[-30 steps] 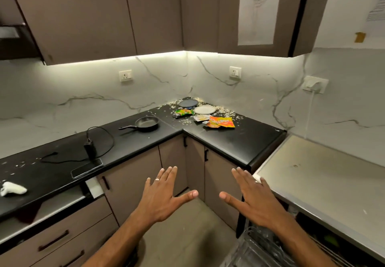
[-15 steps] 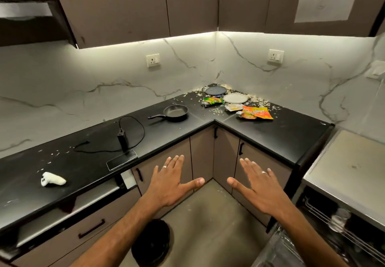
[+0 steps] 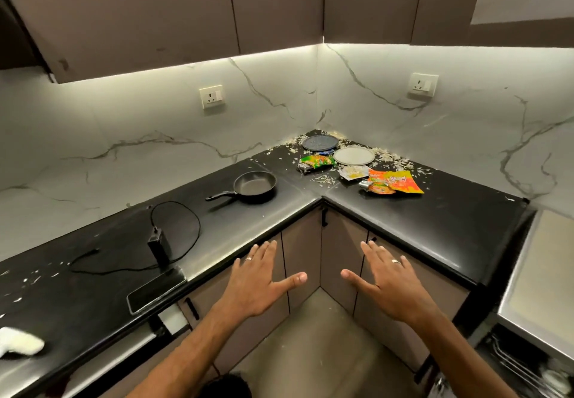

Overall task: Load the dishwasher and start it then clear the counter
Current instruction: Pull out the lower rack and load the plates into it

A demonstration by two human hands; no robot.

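Both my hands hover flat and empty in front of the corner cabinets, fingers spread: my left hand (image 3: 259, 279) and my right hand (image 3: 386, 281). On the black L-shaped counter (image 3: 435, 226) the far corner holds a dark blue plate (image 3: 320, 143), a white plate (image 3: 354, 156), a green snack wrapper (image 3: 313, 162), an orange wrapper (image 3: 393, 181) and scattered crumbs. A small black frying pan (image 3: 253, 187) sits left of them. The open dishwasher (image 3: 528, 363) shows its wire rack at the lower right.
A phone (image 3: 157, 289) lies at the counter's front edge, with a black charger and looped cable (image 3: 160, 244) behind it. A white cloth (image 3: 18, 343) sits at the far left. A steel surface (image 3: 540, 276) tops the dishwasher. Wall cabinets hang overhead.
The view has swung left and come closer to the counter corner; the dishwasher has slid toward the right edge. Both hands stay flat, open and empty.
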